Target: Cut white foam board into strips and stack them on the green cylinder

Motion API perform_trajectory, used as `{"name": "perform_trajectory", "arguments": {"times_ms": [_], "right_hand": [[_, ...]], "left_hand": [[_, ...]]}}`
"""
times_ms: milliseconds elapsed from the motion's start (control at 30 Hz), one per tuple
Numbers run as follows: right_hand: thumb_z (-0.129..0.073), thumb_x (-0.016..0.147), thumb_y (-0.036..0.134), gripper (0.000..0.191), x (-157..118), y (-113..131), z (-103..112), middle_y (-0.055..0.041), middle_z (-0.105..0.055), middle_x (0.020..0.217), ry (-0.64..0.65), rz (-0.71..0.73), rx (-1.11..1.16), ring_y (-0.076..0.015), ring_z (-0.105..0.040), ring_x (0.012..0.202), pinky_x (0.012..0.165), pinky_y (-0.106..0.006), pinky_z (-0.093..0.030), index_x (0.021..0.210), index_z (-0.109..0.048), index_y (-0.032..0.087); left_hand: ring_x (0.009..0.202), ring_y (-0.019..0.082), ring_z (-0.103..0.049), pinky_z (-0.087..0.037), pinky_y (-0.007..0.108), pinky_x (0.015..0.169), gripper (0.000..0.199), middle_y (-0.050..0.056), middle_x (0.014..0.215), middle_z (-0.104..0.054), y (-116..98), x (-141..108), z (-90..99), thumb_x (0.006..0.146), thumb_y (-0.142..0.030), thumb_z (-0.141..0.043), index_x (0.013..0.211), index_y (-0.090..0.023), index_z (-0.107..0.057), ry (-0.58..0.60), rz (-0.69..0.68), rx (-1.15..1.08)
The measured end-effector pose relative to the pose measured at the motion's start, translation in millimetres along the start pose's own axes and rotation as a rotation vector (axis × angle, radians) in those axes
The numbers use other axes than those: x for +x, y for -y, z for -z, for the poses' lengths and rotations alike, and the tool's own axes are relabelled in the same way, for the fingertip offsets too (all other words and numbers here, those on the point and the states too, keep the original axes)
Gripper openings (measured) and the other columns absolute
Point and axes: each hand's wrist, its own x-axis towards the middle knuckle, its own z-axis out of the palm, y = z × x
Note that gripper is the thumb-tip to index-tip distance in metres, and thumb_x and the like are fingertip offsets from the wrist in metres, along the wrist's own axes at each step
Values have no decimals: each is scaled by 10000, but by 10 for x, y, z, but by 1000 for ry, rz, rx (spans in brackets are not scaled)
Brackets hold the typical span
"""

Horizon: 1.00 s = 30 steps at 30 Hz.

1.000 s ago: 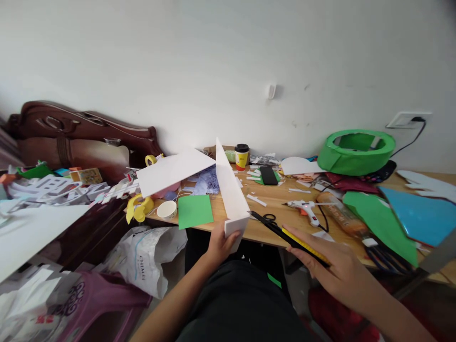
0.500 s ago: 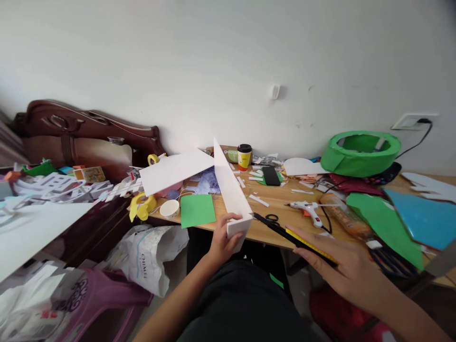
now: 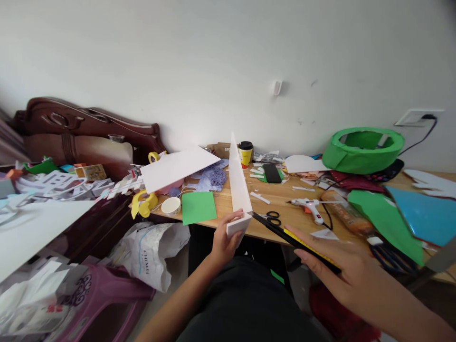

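My left hand (image 3: 224, 240) is closed around the near end of a long white foam board piece (image 3: 239, 190), which tilts up and away over the table edge. A short flap of board (image 3: 238, 225) stands at that near end. In my right hand (image 3: 351, 270) is a black and yellow utility knife (image 3: 295, 241), with its tip at the right corner of the board by my left fingers. Whether the blade is in the board I cannot tell. Black-handled scissors (image 3: 273, 218) lie on the table just behind the knife.
A white glue gun (image 3: 309, 207) with a black cord lies right of the scissors. Behind are a yellow cup (image 3: 245, 154), a phone (image 3: 271, 173) and a green ring (image 3: 363, 151). Green paper (image 3: 198, 207), a white bowl (image 3: 171, 206) and a large white sheet (image 3: 180, 167) lie left.
The far end of the foam board has swung right, now close to the yellow cup. Both hands keep nearly the same place, and the knife tip stays at the board's corner.
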Motion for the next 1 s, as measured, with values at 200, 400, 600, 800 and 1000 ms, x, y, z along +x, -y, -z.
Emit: {"name": "perform_trajectory", "arguments": {"times_ms": [200,400,600,800,1000], "right_hand": [[-507,963,328,449,37,127,53,-18,-703,1205,-18,29,-81,-234,-708,1032,844,-311,-611,1408,-539,280],[-507,952,273,377,58,172,-177,-45,-764,1000,130,10,-113,-211,-744,839,738,-313,-621,1308,-630,253],[-512,951,260,398,-20,128,-281,-45,-743,1104,115,-42,-4,-212,-729,962,871,-336,-607,1338,-603,248],[-506,958,260,455,21,218,-113,-54,-653,1286,-127,-54,129,-221,-674,1107,951,-305,-567,1412,-533,261],[-483,979,281,450,224,291,-179,-60,-635,1308,-62,-92,128,-220,-657,1138,968,-323,-559,1426,-516,250]], "left_hand": [[1210,286,-584,-476,461,1005,318,156,1285,-616,-3,-31,-34,947,-290,-540,1247,-195,-584,-67,-10,44],[1172,269,-600,-476,423,991,368,149,1278,-619,53,-88,-73,955,-333,-534,1297,-200,-558,-145,102,8],[1060,280,-642,-517,404,917,438,147,1111,-680,231,-173,-10,911,-469,-585,1229,-168,-596,-266,284,48],[1034,272,-646,-528,380,878,455,149,1139,-674,233,-157,11,909,-479,-582,1239,-166,-597,-253,299,27],[1047,266,-642,-507,381,915,420,142,1175,-661,143,-75,-59,916,-449,-584,1242,-186,-613,-169,241,-25]]}}
